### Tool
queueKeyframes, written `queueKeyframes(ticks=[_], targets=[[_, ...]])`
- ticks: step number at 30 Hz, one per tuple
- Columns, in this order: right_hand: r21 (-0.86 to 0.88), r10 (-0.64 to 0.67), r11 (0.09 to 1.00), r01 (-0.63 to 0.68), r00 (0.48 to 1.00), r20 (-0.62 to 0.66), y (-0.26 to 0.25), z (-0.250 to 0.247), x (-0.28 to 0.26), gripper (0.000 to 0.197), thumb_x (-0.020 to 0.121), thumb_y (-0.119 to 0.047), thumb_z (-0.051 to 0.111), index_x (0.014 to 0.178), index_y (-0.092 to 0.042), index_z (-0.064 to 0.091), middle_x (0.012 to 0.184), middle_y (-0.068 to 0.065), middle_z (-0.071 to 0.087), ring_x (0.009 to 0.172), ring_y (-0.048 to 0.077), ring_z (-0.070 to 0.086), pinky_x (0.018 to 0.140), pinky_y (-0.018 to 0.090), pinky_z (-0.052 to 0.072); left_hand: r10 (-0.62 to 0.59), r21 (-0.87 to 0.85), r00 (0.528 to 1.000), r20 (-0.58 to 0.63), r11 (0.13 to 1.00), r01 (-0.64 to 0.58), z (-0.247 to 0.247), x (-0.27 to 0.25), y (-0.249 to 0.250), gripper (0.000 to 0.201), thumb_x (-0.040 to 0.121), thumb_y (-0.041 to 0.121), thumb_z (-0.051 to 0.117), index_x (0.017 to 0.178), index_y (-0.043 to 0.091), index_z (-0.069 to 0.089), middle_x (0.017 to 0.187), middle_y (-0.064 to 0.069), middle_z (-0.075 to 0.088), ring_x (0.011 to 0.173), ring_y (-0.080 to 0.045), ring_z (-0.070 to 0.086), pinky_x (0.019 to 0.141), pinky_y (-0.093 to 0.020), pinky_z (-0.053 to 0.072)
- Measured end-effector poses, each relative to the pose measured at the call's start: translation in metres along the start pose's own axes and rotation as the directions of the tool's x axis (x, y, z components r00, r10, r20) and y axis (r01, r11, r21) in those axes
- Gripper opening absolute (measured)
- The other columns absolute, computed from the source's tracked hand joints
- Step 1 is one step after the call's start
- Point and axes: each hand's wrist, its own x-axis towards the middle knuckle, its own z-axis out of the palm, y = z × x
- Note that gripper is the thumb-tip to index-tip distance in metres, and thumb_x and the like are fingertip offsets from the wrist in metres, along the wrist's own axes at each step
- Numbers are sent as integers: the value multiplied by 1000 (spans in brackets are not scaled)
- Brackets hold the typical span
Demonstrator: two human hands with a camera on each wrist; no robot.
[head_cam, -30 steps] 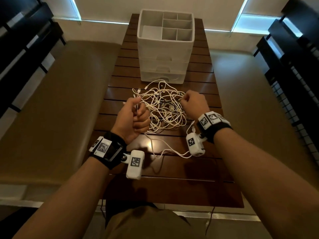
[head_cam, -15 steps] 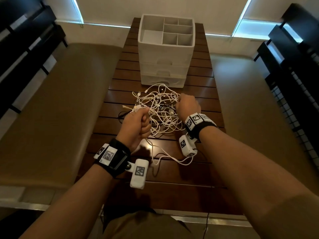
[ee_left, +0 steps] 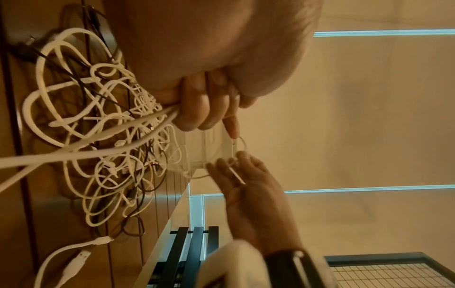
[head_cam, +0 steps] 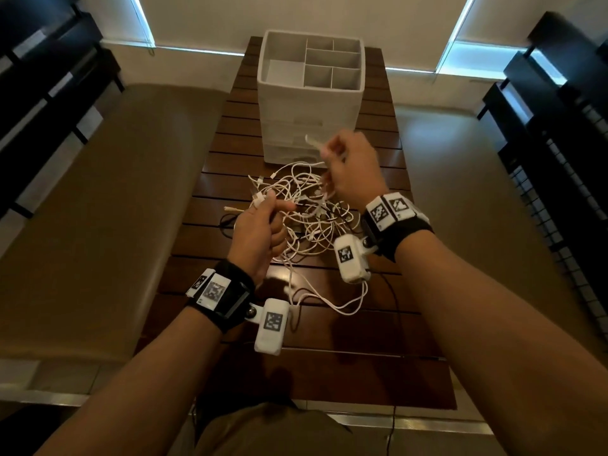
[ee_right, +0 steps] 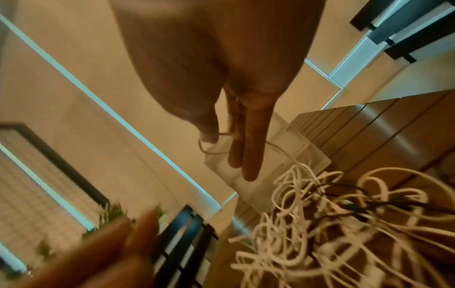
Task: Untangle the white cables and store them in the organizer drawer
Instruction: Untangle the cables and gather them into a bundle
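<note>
A tangle of white cables (head_cam: 309, 212) lies on the dark slatted table (head_cam: 329, 366), just in front of the white organizer (head_cam: 311, 93), whose drawers are closed. My left hand (head_cam: 274, 209) grips a bunch of strands at the tangle's left edge; the left wrist view shows its fingers (ee_left: 204, 109) curled round them. My right hand (head_cam: 324, 153) is raised in front of the organizer's drawers and pinches one white cable (head_cam: 312, 141) near its end. In the right wrist view a thin cable loop (ee_right: 204, 144) sits at the thumb, with the other fingers (ee_right: 248, 155) fairly straight.
Thin black cables (head_cam: 230, 225) are mixed into the tangle. A loose white strand (head_cam: 342, 307) trails toward the table's near edge, ending in plugs (ee_left: 74, 263). The organizer's top has open compartments (head_cam: 332, 60). Black slatted furniture (head_cam: 543, 126) stands at both sides, on tan floor.
My right hand has risen from the tangle's right side toward the organizer, drawing one white cable up with it. The left hand keeps its grip in about the same place.
</note>
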Motion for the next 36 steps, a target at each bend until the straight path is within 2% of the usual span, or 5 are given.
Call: queueKeyframes(ticks=[4, 10, 16, 30, 36], targets=[[-23, -73, 997, 74, 995, 61, 16, 9, -31, 12, 100, -22, 64, 90, -25, 59, 101, 0, 63, 85, 24, 70, 75, 48, 62, 8, 43, 1000, 19, 999, -8, 6, 9, 10, 50, 111, 47, 42, 121, 6, 70, 59, 4, 23, 47, -9, 18, 40, -24, 19], [-39, -290, 949, 312, 915, 280, 14, 11, -69, 17, 94, -9, 71, 88, -17, 58, 120, 1, 71, 94, -13, 58, 81, 12, 46, -85, 81, 991, 105, 994, 77, 21, 28, 27, 46, 109, 44, 49, 75, 22, 72, 55, 5, 29, 42, -8, 22, 47, -28, 10], [-161, -215, 938, 306, 882, 420, 33, -5, -91, 13, 96, -18, 71, 91, -16, 59, 85, -8, 61, 77, 4, 56, 70, 21, 43, -66, 145, 979, 194, 989, 38, 18, 35, 30, 36, 111, 37, 48, 95, 10, 67, 55, 6, 28, 43, -8, 20, 41, -25, 13], [259, 374, 855, -450, 879, 295, 7, 4, -39, 66, 108, -60, 33, 109, -8, 74, 77, 12, 72, 44, 10, 47, 40, 21, 35, -64, 223, 938, 342, 975, -15, 11, 8, 42, 36, 111, 33, 48, 84, 15, 62, 57, 5, 27, 42, -9, 20, 39, -23, 17], [435, 369, 765, -476, 876, 310, -10, 15, -10, 30, 100, -20, 68, 115, 5, 68, 96, 12, 79, 44, 11, 38, 36, 22, 28, -184, 224, 931, 316, 968, 115, 0, -3, 10, 39, 110, 37, 48, 85, 14, 68, 57, 3, 24, 43, -9, 20, 39, -21, 16]])
